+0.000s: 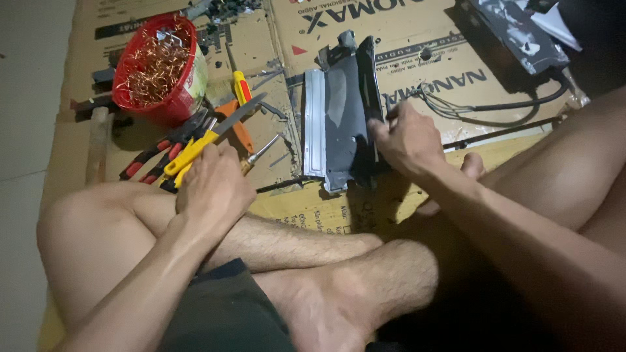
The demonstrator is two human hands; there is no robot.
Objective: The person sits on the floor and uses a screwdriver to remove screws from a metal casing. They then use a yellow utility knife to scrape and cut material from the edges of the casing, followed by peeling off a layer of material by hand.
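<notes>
Where the person's crossed bare legs fill the near ground, both hands reach out over flattened brown cardboard sheets [404, 45] spread on the floor. Left hand [214, 186] curled shut around the yellow-handled snips [207, 140], blade pointing up and right. Right hand [407, 140] clamped on the right edge of a dark grey sheet-metal casing with a bright silver rail down its left side [339, 111]; casing stands on the cardboard between the two hands, just past the shins. Beside the left hand: red-and-black-handled pliers [160, 153], a small screwdriver with a steel shaft [264, 151], an orange-and-yellow handled tool [241, 98]. Farther left, a red plastic basket heaped with copper wire scraps [160, 68]. Far right, a black electronic unit [515, 32] with black cables [495, 107] trailing toward the casing.
</notes>
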